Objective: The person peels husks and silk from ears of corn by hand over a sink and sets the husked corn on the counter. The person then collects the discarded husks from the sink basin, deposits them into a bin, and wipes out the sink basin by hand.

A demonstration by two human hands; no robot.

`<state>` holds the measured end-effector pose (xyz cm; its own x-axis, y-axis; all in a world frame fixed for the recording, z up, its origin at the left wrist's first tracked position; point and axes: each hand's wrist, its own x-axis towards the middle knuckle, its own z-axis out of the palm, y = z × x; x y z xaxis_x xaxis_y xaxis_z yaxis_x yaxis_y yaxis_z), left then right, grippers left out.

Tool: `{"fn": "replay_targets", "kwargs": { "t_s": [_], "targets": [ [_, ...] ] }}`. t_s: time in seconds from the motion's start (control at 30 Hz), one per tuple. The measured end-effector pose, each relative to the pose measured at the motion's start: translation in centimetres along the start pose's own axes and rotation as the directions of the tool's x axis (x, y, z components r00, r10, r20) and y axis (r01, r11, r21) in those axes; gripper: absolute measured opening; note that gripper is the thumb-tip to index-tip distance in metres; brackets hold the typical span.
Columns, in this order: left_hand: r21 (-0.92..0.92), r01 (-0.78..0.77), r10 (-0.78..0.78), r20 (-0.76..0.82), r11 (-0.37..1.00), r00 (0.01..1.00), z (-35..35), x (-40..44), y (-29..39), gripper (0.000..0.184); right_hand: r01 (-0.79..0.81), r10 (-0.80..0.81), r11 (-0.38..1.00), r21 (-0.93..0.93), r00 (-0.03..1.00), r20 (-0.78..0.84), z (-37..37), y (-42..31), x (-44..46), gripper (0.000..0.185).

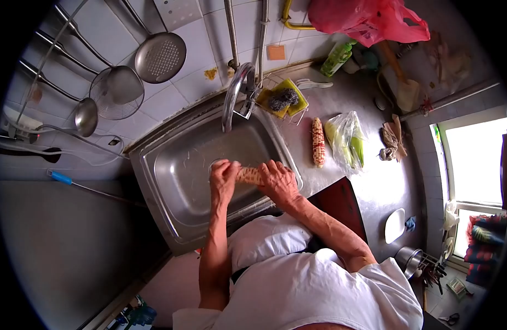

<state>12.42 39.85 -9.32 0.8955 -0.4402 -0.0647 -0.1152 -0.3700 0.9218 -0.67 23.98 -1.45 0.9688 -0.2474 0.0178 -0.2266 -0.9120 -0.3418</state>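
Observation:
A corn cob (249,175) with pale and reddish kernels lies level between my two hands over the sink (182,159). My right hand (278,182) is wrapped round its right end, and the fingers cover that end. At the other end my left hand (224,175) is closed, with thumb and fingertips against the cob; its far tip is hidden. Fine strands lie on the sink floor. A second corn cob (318,143), speckled red and cream, rests on the steel counter to the right, beside a clear plastic bag (347,140) with green husks in it.
A faucet (234,96) arches over the sink's back edge. Beside it, a wire rack holds yellow sponges (292,96) and a steel scourer (282,99). Ladles and strainers (161,57) hang at the upper left. A white tray (395,226) and metal pot (408,261) stand right.

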Motion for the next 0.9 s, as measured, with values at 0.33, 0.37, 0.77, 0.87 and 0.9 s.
{"fn": "replay_targets", "kwargs": {
  "t_s": [0.33, 0.37, 0.77, 0.87, 0.9],
  "targets": [
    [-0.409, 0.356, -0.52, -0.425, 0.841, 0.741, -6.3, 2.1, -7.0, 0.057, -0.321, 0.232, 0.876, 0.361, 0.935, 0.268, -0.3, 0.8, 1.8, 0.052],
    [-0.32, 0.418, -0.509, -0.299, 0.85, 0.807, -6.4, 1.4, -5.2, 0.061, -0.32, 0.228, 0.874, 0.366, 0.935, 0.272, 1.1, 1.5, 1.8, 0.052],
    [0.094, 0.166, -0.18, 0.181, 0.982, 0.967, -1.2, 0.8, 3.0, 0.064, -0.335, 0.154, 0.853, 0.4, 0.894, 0.421, 3.0, 0.7, 2.5, 0.065],
    [-0.497, 0.247, -0.431, -0.297, 0.832, 0.852, -3.5, 3.1, -1.5, 0.05, -0.141, 0.073, 0.843, 0.519, 0.986, 0.149, 3.7, 1.4, 1.8, 0.058],
    [-0.62, 0.206, -0.519, -0.379, 0.757, 0.767, -4.5, 3.8, -3.5, 0.046, -0.341, 0.029, 0.553, 0.761, 0.92, 0.391, 2.1, 1.7, 1.9, 0.054]
  ]
}}
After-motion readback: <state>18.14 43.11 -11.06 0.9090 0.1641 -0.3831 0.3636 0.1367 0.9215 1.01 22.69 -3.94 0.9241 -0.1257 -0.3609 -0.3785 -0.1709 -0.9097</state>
